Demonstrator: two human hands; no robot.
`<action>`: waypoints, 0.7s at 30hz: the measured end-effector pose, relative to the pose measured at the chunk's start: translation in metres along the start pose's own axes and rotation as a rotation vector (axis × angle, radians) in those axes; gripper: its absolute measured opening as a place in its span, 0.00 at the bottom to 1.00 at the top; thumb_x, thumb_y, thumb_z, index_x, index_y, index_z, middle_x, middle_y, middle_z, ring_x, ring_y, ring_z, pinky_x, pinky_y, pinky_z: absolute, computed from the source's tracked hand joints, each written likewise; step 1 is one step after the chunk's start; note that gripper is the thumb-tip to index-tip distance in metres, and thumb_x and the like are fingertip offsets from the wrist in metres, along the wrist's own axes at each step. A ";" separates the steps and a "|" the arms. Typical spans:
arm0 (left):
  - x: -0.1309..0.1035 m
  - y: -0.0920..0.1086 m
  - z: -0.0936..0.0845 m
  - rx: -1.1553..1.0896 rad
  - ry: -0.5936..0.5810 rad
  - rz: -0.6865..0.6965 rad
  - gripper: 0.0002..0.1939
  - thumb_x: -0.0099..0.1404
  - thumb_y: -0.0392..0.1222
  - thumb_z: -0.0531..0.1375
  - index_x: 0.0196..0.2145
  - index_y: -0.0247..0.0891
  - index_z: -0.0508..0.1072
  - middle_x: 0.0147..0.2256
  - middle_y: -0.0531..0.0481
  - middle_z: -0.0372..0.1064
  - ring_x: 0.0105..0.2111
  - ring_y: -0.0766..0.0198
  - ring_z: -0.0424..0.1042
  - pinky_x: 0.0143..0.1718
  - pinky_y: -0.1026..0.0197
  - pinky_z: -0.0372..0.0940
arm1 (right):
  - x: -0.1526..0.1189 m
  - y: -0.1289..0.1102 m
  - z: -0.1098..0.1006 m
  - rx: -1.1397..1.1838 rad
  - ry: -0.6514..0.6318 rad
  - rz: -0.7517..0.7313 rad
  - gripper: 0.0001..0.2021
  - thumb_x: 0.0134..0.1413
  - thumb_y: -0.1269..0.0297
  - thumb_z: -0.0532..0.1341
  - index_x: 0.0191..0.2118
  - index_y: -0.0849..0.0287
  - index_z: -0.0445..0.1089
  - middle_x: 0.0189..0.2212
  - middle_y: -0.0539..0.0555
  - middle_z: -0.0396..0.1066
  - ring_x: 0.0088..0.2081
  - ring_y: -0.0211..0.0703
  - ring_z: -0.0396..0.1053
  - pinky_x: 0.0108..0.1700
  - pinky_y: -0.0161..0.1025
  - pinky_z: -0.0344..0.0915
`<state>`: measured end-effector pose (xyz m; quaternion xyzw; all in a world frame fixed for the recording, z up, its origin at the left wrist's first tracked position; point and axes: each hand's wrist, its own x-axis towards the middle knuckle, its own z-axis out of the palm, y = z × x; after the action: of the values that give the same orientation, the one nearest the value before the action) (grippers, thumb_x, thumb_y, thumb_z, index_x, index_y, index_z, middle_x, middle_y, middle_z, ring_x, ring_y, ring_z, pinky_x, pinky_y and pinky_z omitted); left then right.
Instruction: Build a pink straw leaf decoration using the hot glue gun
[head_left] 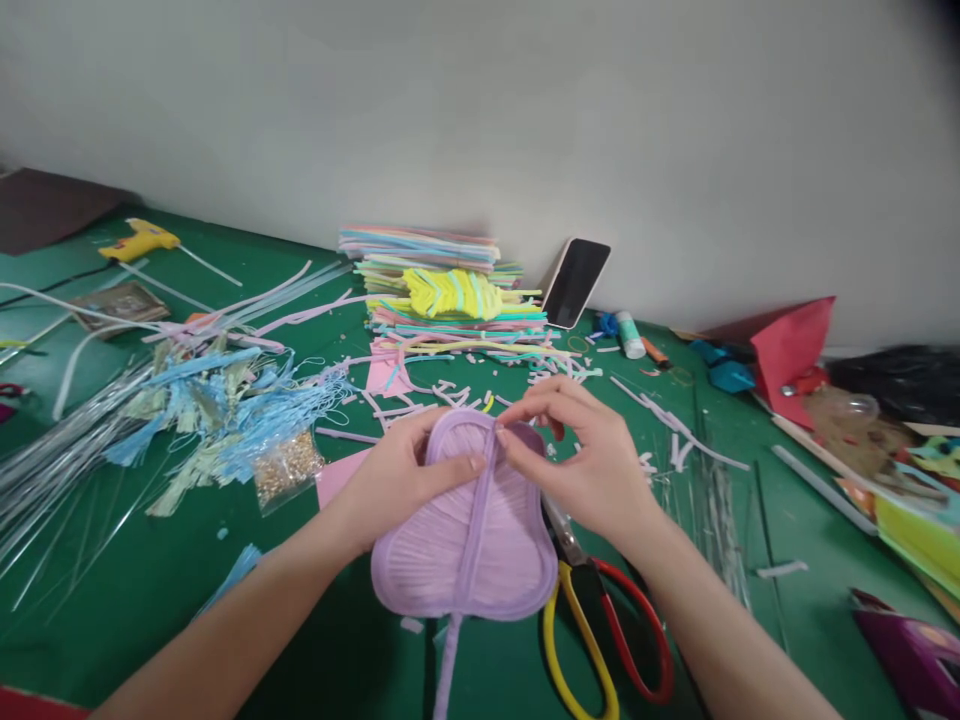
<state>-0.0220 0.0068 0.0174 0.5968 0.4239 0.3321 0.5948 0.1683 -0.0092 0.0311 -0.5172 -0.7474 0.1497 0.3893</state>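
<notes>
Green table (337, 650) set along a pale wall (480, 110), with craft materials across it. At near centre, a lilac fan-shaped piece (465, 530) is held tilted above the surface, its stalk (448, 665) pointing toward the near side. The left hand (409, 465) clamps the left upper side, thumb across the face and fingers mostly hidden behind—apparently to steady it. The right hand (581, 455) has thumb and forefinger brought together on the top end of the central strip, a grip suited to fine work at the rim; its other fingers curl loosely.

Scissors (568, 545) lie just to the right, partly beneath the piece, handles turned nearer, presumably for easy reach. Lilac offcuts lie beyond the hands; a bag of gold beads (285, 468) and blue tassels (247, 395) lie left. Farther off, bundled fuzzy stems (420, 245) and a leaning phone (577, 283) line the far edge. Room for movement seems greatest at near left, where green surface shows—the scissors crowd the right.
</notes>
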 end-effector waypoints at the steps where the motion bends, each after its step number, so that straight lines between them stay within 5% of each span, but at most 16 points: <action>1: -0.001 0.001 0.000 0.010 0.004 0.007 0.15 0.56 0.46 0.66 0.41 0.39 0.76 0.41 0.48 0.75 0.41 0.55 0.72 0.42 0.60 0.64 | 0.000 0.000 -0.001 0.004 -0.001 0.008 0.04 0.52 0.68 0.63 0.34 0.55 0.74 0.33 0.51 0.70 0.34 0.39 0.66 0.31 0.37 0.62; 11: -0.001 0.006 0.002 -0.045 0.041 0.001 0.08 0.60 0.45 0.61 0.28 0.37 0.74 0.27 0.54 0.66 0.29 0.66 0.64 0.31 0.65 0.59 | -0.002 -0.005 -0.007 0.016 -0.046 0.008 0.04 0.54 0.65 0.64 0.34 0.53 0.77 0.31 0.51 0.72 0.35 0.40 0.68 0.34 0.38 0.64; 21: 0.002 -0.006 0.000 -0.056 0.028 -0.066 0.12 0.57 0.48 0.65 0.30 0.35 0.77 0.30 0.52 0.70 0.32 0.64 0.67 0.36 0.64 0.60 | -0.003 -0.011 -0.002 -0.022 -0.127 -0.074 0.05 0.53 0.70 0.64 0.35 0.55 0.77 0.32 0.51 0.72 0.35 0.39 0.68 0.37 0.38 0.65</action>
<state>-0.0221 0.0087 0.0111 0.5610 0.4423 0.3324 0.6158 0.1625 -0.0168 0.0381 -0.4828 -0.7909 0.1596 0.3405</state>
